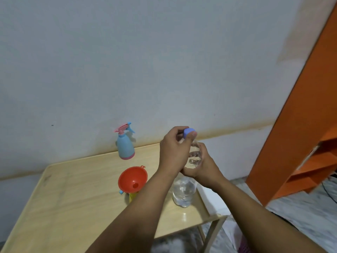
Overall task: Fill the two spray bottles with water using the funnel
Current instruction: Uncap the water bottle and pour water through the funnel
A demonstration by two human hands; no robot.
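Right hand [204,167] wraps the upright water bottle [184,192]; left hand [173,150] pinches its blue cap [188,132]. The bottle stands on the tabletop [73,198], beside the red funnel [132,178] atop 1 spray bottle; the blue sprayer [125,145] stands behind.

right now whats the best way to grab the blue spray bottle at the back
Grip the blue spray bottle around its narrow neck, just under the pink trigger head. Come from the front: it stands upright against the wall, so the back is blocked, and the wide body is harder to close a hand around.
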